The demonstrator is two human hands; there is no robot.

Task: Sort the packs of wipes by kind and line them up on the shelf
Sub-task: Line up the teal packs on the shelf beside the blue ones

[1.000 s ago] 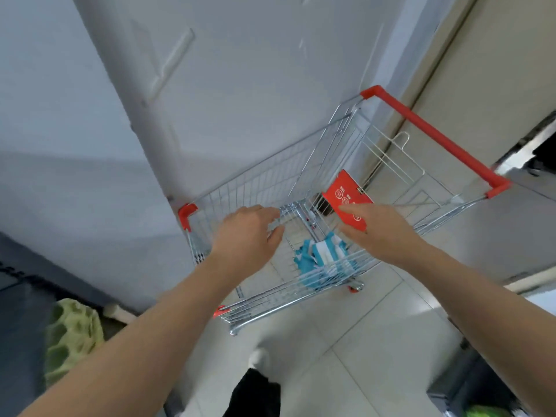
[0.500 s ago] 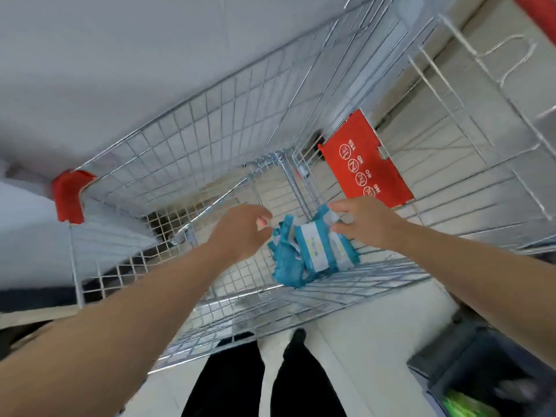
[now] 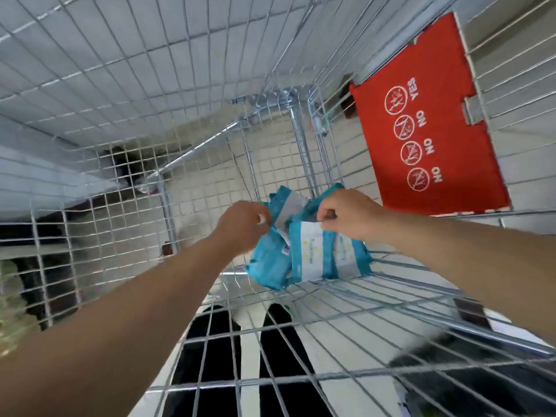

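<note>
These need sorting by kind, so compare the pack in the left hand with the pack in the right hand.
The left pack is turned aside, showing mostly crumpled teal and a narrow white strip; the right pack shows its broad white label. The left hand grips the left pack from the side; the right hand pinches the right pack's top edge. Both are teal and white, side by side in the cart.
</note>
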